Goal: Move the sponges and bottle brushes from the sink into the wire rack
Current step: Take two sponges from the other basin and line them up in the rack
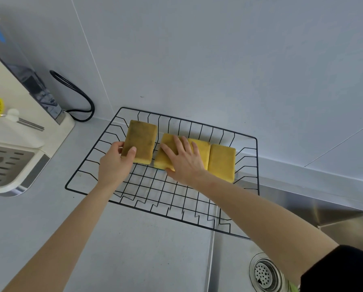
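A black wire rack point(86, 187) sits on the grey counter beside the sink point(302, 209). My left hand point(115, 163) grips a stained yellow sponge point(141, 140) by its near end, holding it over the rack's left part. Three yellow sponges lie side by side in the rack's back right. My right hand point(184, 159) rests flat, fingers spread, on the leftmost of them point(164, 159). The middle sponge point(202, 149) is partly hidden by that hand, and the right sponge point(222, 162) is uncovered. No bottle brush is in view.
A cream countertop water dispenser point(25, 131) with a drip tray stands at the left, its black cable point(77, 95) looping against the wall. The sink drain point(265, 272) shows at the bottom right. A pale wall rises right behind the rack.
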Demonstrator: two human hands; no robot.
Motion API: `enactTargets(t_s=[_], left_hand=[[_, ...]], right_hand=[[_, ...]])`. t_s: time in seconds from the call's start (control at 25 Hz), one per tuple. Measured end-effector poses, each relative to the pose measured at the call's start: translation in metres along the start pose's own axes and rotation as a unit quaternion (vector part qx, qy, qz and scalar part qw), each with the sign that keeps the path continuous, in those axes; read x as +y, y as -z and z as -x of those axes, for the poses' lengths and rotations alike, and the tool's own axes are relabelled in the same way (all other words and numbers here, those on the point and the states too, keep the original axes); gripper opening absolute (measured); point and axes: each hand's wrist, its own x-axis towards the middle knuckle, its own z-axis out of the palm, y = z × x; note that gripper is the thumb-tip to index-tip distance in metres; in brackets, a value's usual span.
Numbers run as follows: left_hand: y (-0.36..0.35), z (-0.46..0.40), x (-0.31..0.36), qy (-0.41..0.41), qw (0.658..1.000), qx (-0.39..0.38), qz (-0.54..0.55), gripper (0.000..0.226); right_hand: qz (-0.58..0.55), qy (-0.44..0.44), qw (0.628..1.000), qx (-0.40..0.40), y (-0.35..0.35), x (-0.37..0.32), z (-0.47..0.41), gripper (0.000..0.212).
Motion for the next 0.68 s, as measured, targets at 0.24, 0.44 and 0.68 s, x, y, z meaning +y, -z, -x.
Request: enactTargets(t_s=[0.24,0.44,0.68], left_hand=[[-0.012,-0.017,-0.004,0.039,0.997,-0.042,-0.052,0.04],[-0.019,-0.025,-0.009,0.046,0.994,-0.065,-0.076,0.041],[-0.028,-0.033,-0.008,0.025,0.99,-0.09,-0.101,0.038]], right_hand=[[-0.03,0.009,0.999,0.008,-0.003,0.014,0.01,0.072],[-0.043,0.018,0.999,0.014,-0.007,0.016,0.014,0.07],[-0.038,0.011,0.999,0.003,-0.01,0.016,0.013,0.07]])
